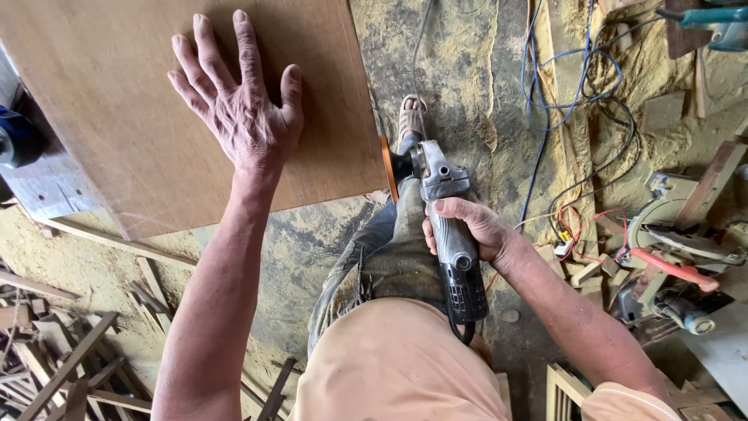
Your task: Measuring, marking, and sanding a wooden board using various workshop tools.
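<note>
My left hand [241, 105] lies flat with fingers spread on a brown wooden board [117, 101] at the upper left. My right hand [467, 230] grips the grey and black body of an angle grinder [448, 234]. The grinder's orange disc [388, 168] meets the board's right edge. Its black cord leaves the rear of the tool near my waist. Below the grinder are my leg in grey trousers and a sandalled foot [411, 117] on the dusty floor.
Sawdust covers the floor. Blue and black cables [573, 93] trail at the upper right. A circular saw with red parts [674, 234] and wood offcuts lie at the right. Scrap wooden strips [62, 351] pile at the lower left. A teal tool [717, 23] sits top right.
</note>
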